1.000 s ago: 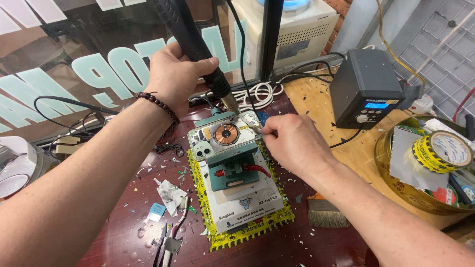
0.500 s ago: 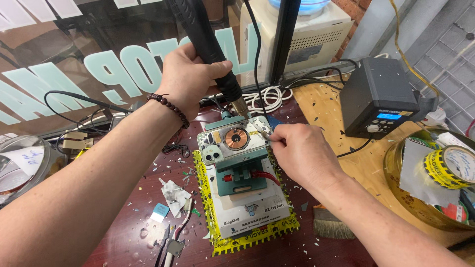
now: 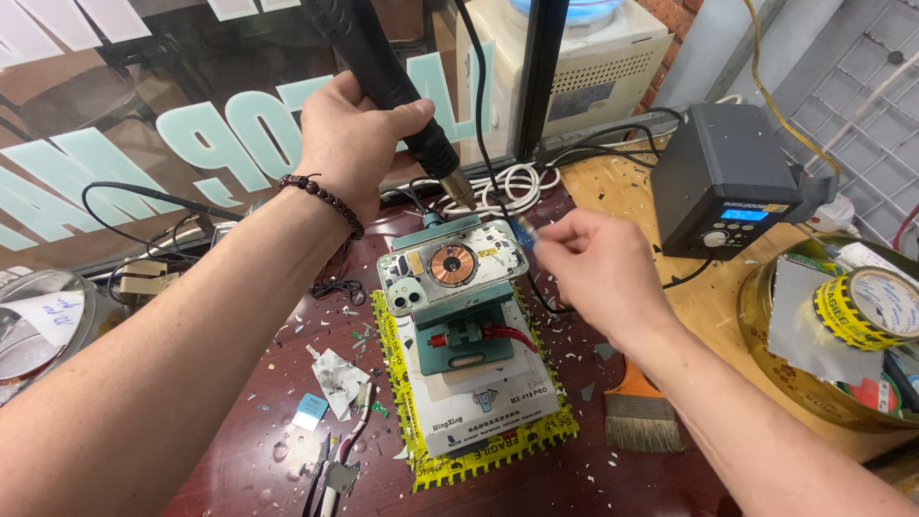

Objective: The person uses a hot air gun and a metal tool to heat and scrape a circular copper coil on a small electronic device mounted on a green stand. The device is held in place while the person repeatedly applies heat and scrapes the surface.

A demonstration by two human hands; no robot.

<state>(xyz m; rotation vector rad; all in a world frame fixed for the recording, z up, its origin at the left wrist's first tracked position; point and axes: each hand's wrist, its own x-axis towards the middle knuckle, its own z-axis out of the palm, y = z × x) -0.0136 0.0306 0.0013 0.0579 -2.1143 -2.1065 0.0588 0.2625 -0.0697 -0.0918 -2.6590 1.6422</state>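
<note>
black hot-air wand (image 3: 383,72) gripped in your left hand (image 3: 349,144), nozzle aimed at the opened pale-green phone back (image 3: 452,268) clamped on the desk (image 3: 239,402); your right hand (image 3: 593,268) pinches a small blue tool (image 3: 524,230).

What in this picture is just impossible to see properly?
- Head view: the right hand is motion-blurred, so the small thing at its fingertips cannot be identified.
- The black hot-air tool in the left hand is cut off by the top edge.
- The brush handle is hidden under the right forearm.
</note>
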